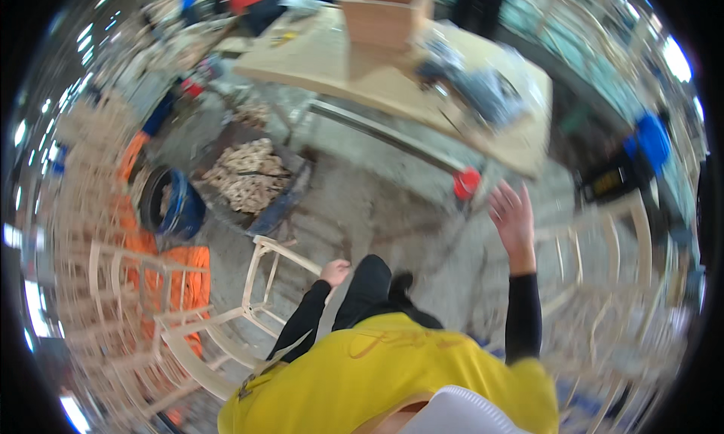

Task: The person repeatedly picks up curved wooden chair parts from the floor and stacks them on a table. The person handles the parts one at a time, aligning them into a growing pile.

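Observation:
A pale, bare wooden chair frame [250,287] is tilted at my left side, partly hidden by my dark-sleeved arm. One of its rails runs to my left hand [334,272], whose fingers are closed on the frame. Ahead and to the right, my right hand [513,214] reaches out in the air with its fingers spread. It holds nothing. Close beyond that hand, a red round object [466,184] shows under the table's near edge.
Ahead is a table [302,61] bearing a cardboard box [383,19] and plastic bags [483,91]. A heap of wood scraps [247,174] and a blue drum [181,206] stand left. Stacked chair frames line the left; more [596,245] stand right. Other people are beyond the table.

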A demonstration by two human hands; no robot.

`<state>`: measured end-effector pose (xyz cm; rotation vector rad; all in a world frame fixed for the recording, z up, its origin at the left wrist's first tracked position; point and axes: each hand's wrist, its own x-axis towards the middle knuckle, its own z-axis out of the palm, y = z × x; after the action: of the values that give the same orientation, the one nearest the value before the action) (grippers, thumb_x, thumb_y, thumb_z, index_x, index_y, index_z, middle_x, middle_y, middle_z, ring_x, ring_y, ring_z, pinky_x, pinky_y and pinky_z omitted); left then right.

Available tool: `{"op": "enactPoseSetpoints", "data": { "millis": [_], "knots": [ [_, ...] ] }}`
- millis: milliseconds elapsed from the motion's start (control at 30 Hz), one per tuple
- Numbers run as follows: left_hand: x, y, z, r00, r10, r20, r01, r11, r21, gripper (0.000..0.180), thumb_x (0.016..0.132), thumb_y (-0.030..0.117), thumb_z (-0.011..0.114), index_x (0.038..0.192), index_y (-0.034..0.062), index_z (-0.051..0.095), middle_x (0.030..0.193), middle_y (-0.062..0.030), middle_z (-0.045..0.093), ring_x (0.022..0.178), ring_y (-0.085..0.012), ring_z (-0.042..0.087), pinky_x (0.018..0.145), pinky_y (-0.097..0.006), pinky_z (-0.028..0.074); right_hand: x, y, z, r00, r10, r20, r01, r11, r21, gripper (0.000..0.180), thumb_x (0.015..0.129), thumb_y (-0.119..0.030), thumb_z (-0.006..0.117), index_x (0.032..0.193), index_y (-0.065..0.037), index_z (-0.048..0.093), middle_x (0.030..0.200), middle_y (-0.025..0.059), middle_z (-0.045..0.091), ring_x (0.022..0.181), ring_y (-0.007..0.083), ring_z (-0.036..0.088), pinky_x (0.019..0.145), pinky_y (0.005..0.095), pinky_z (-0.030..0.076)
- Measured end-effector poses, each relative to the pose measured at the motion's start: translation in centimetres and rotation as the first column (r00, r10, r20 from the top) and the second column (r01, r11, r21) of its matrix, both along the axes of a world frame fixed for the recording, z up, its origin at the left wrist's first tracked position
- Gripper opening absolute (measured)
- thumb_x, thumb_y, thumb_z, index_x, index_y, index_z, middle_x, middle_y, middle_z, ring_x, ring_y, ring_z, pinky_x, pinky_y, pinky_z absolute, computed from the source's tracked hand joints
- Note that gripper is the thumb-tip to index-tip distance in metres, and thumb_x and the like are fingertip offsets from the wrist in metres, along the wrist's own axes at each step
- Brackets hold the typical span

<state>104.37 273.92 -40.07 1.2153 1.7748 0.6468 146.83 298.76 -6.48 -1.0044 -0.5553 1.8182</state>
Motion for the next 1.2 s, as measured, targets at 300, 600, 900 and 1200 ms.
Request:
{"op": "enactPoseSetpoints", "data": {
  "millis": [300,600,900,1200],
  "knots": [
    [7.3,46.0,16.2,0.972,-0.216,-0.094,0.234,0.849,0.474,0.034,0.079,0.015,0.06,0.111,0.0056,0.065,0.099,-0.0152,0.068,0.094,-0.0323,0.065,0.079,-0.042,0.052,7.2,24.1,-17.0,0.915,-0.202,0.35,0.268,0.952,-0.151,0.059,0.098,-0.049,0.048,0.145,-0.013,0.042,0.142,0.008,0.052,0.107,0.0203,0.06,0.08,0.0316,0.049],
    [16.2,61.1,13.9,0.72,-0.585,-0.374,0.691,0.652,0.31,0.084,0.064,0.014,0.078,0.139,0.0065,0.043,0.145,-0.0157,0.04,0.122,-0.0375,0.05,0.094,-0.047,0.05,10.9,32.1,-22.5,0.786,-0.149,0.6,0.418,0.843,-0.338,0.064,0.09,-0.067,0.053,0.101,-0.004,0.057,0.081,0.0065,0.063,0.062,0.0187,0.059,0.051,0.029,0.046],
    [18.2,63.8,15.9,0.563,-0.641,-0.522,0.807,0.564,0.177,0.084,0.059,0.018,0.086,0.134,0.0115,0.049,0.122,-0.0141,0.048,0.114,-0.0333,0.053,0.084,-0.044,0.053,10.5,34.6,-21.3,0.837,-0.015,0.546,0.323,0.82,-0.473,0.049,0.091,-0.058,0.06,0.07,-0.015,0.056,0.054,-0.006,0.047,0.041,0.0044,0.04,0.037,0.0191,0.029],
    [20.4,66.3,13.8,0.549,-0.55,-0.63,0.803,0.556,0.215,0.04,0.073,0.019,0.075,0.108,0.0103,0.057,0.115,-0.0172,0.053,0.104,-0.0339,0.058,0.079,-0.047,0.051,10.6,35.1,-21.3,0.888,-0.21,0.409,0.387,0.821,-0.419,0.027,0.099,-0.035,0.053,0.086,-0.012,0.055,0.061,-0.006,0.048,0.048,0.0062,0.042,0.041,0.0211,0.032]
  ]
}}
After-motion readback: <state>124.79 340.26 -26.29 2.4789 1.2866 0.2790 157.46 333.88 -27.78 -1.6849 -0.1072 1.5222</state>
